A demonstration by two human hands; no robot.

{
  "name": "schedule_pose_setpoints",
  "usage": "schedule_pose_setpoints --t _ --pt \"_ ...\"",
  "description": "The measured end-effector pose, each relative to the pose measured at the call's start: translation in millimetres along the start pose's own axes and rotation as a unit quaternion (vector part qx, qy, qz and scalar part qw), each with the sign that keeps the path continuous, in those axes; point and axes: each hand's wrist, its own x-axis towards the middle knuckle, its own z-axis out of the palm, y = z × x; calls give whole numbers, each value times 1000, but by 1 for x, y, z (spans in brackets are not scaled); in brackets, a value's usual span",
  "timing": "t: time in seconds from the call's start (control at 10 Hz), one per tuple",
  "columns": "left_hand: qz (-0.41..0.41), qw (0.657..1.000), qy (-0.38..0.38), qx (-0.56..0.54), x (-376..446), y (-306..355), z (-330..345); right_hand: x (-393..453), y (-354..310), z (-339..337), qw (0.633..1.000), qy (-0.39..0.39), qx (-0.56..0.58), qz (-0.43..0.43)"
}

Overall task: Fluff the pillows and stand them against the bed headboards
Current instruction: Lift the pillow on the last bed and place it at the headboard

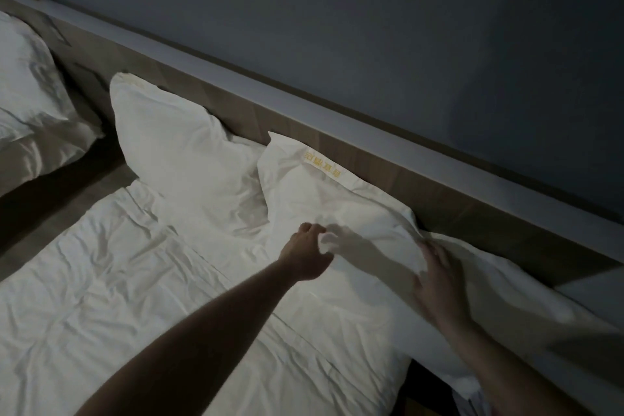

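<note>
A white pillow (189, 152) stands propped against the wooden headboard (388, 159) on the left of the bed. Beside it, to the right, lies a second white pillow (337, 199) with a yellow embroidered label, slumped low against the headboard. My left hand (309, 252) hovers at this pillow's front edge with fingers curled, and I cannot tell whether it pinches any fabric. My right hand (435, 273) lies with spread fingers on the pillow's right part, blurred by motion.
A rumpled white duvet (118, 280) covers the bed. A second bed with its own pillow (27, 84) stands at the far left, across a narrow floor gap (60, 186). A grey wall rises above the headboard ledge. The room is dim.
</note>
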Motion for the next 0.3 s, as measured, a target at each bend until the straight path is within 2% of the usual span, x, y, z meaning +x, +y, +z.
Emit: schedule_pose_setpoints --t 0.1,0.2,0.3 --pt "1 1000 -5 13 -50 -26 -8 -26 -14 -4 999 -31 1 29" --pt "-3 1000 -12 4 -107 -49 -18 -47 -31 -10 994 -72 55 60" --pt "0 1000 -1 -18 -173 -72 -28 -85 -63 -14 975 -117 180 51"
